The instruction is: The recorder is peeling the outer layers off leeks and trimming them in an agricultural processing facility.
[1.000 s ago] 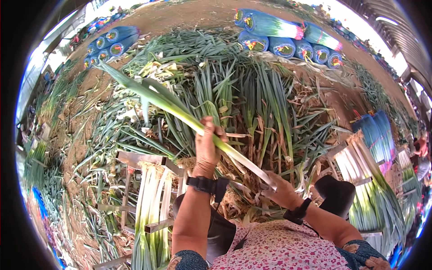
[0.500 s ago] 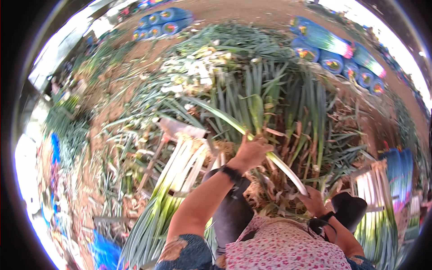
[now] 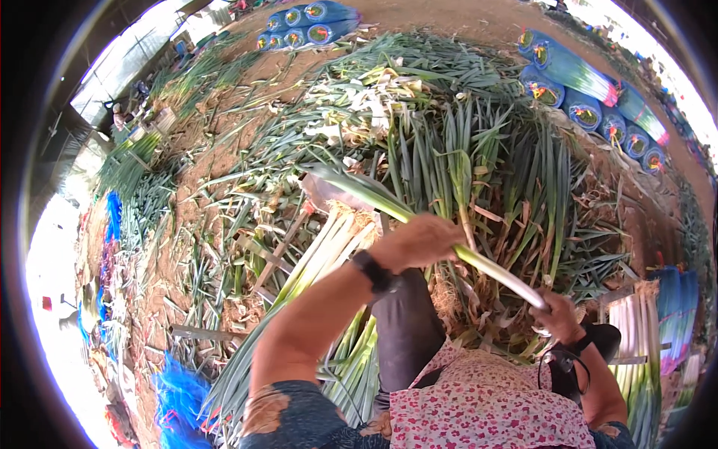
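Observation:
One long green onion [image 3: 499, 274] runs slantwise in front of me, its white end low on the right and its leaves pointing up left. My left hand [image 3: 425, 241] is wrapped round its middle, where the stalk turns green. At the white end, the fingers of my right hand [image 3: 557, 317] pinch the stalk; the root tip is hidden in them. Beyond my hands, uncleaned green onions [image 3: 456, 168] stand and lean in a dense heap with dry brown outer leaves. Left of my knee lies a stack of cleaned green onions [image 3: 318, 251], white ends away from me.
Another cleaned stack [image 3: 634, 325] rests on a rack at the right. Blue wrapped bundles [image 3: 583, 112] are piled at the far right, more bundles [image 3: 308, 26] at the far left. Stripped leaves [image 3: 374, 97] litter the soil. Blue plastic strands [image 3: 181, 396] lie at lower left.
Both hands have moved to the right with the green onion, the left one turning over more round the stalk. The whole view has shifted a little, with the scene sliding right.

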Motion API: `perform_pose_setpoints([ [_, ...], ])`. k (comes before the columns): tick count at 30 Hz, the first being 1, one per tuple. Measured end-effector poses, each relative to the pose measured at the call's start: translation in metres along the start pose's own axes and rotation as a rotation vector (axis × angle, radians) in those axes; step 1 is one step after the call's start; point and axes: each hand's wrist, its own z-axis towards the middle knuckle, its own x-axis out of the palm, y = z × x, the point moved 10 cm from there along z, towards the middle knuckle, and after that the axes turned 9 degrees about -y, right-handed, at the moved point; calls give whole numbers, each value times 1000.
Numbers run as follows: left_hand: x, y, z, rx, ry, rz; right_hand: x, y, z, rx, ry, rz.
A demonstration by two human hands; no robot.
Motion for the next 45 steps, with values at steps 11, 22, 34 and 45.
perform_pose_setpoints([
  [11,-186,140,-360,-751,-493,425,47,-47,62,-132,-107,-105],
  [22,63,289,-530,-1301,-661,-123,80,-55,7,282,161,-72],
  [34,121,350,-477,-1413,-486,17,87,-81,-24,416,218,-255],
  [45,173,337,-467,-1406,-379,-194,116,-120,-32,369,238,-188],
])
